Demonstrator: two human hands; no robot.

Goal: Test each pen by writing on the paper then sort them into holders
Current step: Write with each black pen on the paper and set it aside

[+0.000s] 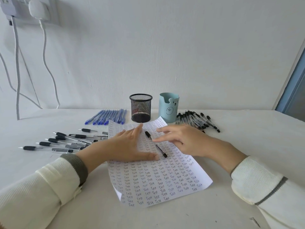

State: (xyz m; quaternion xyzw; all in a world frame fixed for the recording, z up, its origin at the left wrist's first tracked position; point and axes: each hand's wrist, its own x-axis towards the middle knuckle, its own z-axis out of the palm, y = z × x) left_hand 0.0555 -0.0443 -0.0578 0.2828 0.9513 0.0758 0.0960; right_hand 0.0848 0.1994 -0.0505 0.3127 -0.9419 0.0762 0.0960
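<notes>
A sheet of paper [158,177] covered with rows of the word "Test" lies on the table. On its upper half rests a capped black pen [156,144], slanted. My left hand [130,146] lies flat on the paper to the pen's left, fingers straight. Just right of the pen hovers my right hand [179,139], fingers spread, the fingertips close to the pen; neither hand holds it. Behind the paper stand a black mesh holder [140,107] and a light blue bear holder [168,106].
Blue pens [109,116] lie in a row left of the mesh holder. Several grey-grip pens [66,139] are spread at the left. A heap of black-capped pens [197,120] lies right of the blue holder. Cables [44,52] hang on the wall.
</notes>
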